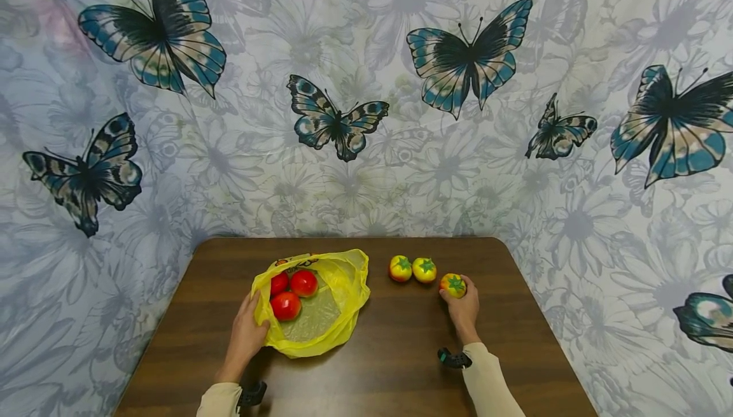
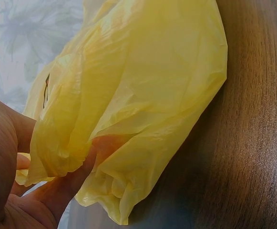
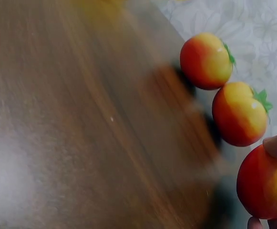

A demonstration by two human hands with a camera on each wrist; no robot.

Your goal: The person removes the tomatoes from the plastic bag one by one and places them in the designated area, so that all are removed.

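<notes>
A yellow plastic bag (image 1: pixel 321 344) lies with its mouth wide, and several round red fruits, three of them visible (image 1: pixel 286 307), rest inside toward its left side. At the bag's left edge my left hand (image 1: pixel 246 331) grips the rim; in the left wrist view the thin plastic (image 2: pixel 162 90) is bunched between thumb and fingers. My right hand (image 1: pixel 465 310) holds a red-and-yellow tomato (image 1: pixel 453 285) with a green leafy top, at the right of the table. Two similar tomatoes, one more red (image 1: pixel 400 268) and one more yellow (image 1: pixel 424 270), sit side by side to its left.
The brown wooden table (image 1: pixel 395 366) has rounded far corners and meets a wall (image 1: pixel 446 194) with butterfly patterns. Each wrist wears a dark strap, the right one (image 1: pixel 454 358) near the sleeve cuff.
</notes>
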